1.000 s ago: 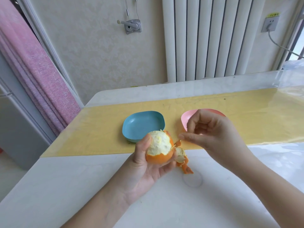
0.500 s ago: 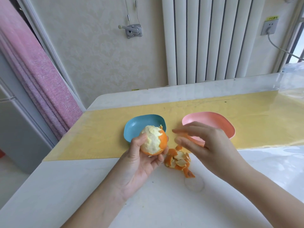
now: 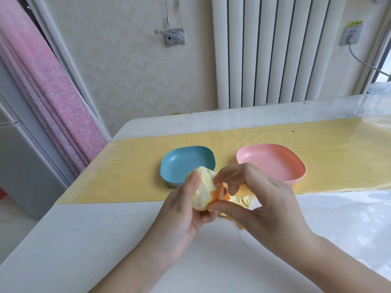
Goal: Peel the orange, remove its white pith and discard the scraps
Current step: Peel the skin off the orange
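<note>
While your left hand (image 3: 179,214) curls round the half-peeled orange (image 3: 202,188) to steady it, your right hand (image 3: 264,199) apparently pinches the remaining rind (image 3: 219,192).

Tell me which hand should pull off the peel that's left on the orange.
The right hand. Its thumb and forefinger close on the remaining peel, while the left hand cradles the orange and is likely needed to steady it.

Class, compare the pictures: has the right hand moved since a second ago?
Yes. The right hand has drawn back from the pink dish, leftward and nearer the person, and now pinches the orange.
</note>
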`<state>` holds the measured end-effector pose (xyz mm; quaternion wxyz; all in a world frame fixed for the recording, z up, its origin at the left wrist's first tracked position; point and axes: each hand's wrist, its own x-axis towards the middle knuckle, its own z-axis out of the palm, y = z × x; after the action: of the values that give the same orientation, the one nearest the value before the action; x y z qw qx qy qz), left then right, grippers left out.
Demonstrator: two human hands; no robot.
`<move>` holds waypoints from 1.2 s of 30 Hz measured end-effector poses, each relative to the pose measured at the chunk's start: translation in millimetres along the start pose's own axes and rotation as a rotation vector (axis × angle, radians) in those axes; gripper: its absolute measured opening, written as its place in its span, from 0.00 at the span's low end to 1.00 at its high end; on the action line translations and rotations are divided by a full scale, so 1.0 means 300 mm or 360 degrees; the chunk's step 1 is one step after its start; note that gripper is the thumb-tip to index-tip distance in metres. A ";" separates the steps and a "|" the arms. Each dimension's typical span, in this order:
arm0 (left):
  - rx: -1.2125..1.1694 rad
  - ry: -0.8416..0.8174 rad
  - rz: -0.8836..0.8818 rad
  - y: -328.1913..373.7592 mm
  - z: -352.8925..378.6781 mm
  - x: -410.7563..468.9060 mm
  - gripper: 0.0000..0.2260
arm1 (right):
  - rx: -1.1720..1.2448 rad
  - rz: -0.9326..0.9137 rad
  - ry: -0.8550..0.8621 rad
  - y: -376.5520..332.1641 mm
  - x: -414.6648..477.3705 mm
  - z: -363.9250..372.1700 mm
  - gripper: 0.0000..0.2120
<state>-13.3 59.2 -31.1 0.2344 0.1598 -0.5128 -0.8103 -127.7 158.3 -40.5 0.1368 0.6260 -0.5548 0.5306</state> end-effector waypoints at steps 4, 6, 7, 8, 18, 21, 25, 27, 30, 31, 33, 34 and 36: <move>0.0031 0.0035 0.0067 0.006 0.006 -0.006 0.14 | -0.0041 -0.0145 0.0055 0.001 -0.004 0.016 0.14; 0.0072 0.0042 0.0068 0.010 0.001 -0.006 0.14 | -0.0040 -0.0161 0.0053 0.002 -0.007 0.018 0.13; 0.0099 0.0041 0.0066 0.012 0.001 -0.007 0.13 | -0.0039 -0.0169 0.0043 0.003 -0.007 0.017 0.12; 0.0119 0.0044 0.0058 0.016 0.001 -0.008 0.13 | -0.0049 -0.0187 0.0031 0.004 -0.007 0.016 0.11; 0.0268 0.0162 -0.0064 0.030 0.003 -0.023 0.15 | -0.0213 -0.0319 -0.0131 0.009 -0.009 0.025 0.09; 0.0357 0.0169 -0.0064 0.019 0.002 -0.023 0.16 | -0.0233 -0.0319 -0.0272 0.017 -0.002 0.014 0.09; 0.0491 0.0157 -0.0033 0.004 0.004 -0.025 0.18 | -0.0229 -0.0332 -0.0456 0.028 0.000 0.006 0.10; 0.0498 0.0148 -0.0049 -0.004 0.002 -0.022 0.18 | -0.0240 -0.0337 -0.0508 0.031 0.003 0.001 0.11; 0.0439 0.0157 -0.0103 -0.007 0.003 -0.018 0.16 | -0.0244 -0.0355 -0.0513 0.036 0.005 -0.003 0.10; 0.0387 0.0170 -0.0129 -0.007 0.004 -0.017 0.15 | -0.0242 -0.0354 -0.0490 0.038 0.003 -0.003 0.10; 0.0287 0.0181 -0.0159 -0.007 0.001 -0.014 0.15 | -0.0226 -0.0310 -0.0395 0.044 -0.003 -0.001 0.08; 0.0237 0.0178 -0.0165 -0.006 0.001 -0.013 0.15 | -0.0198 -0.0270 -0.0335 0.046 -0.007 -0.001 0.06; 0.0111 0.0178 -0.0186 -0.004 0.000 -0.011 0.17 | -0.0149 -0.0189 -0.0250 0.052 -0.006 0.000 0.05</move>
<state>-10.8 61.5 -32.2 0.2093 0.2423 -0.5166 -0.7941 -140.3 153.8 -48.4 0.1533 0.6904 -0.5500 0.4443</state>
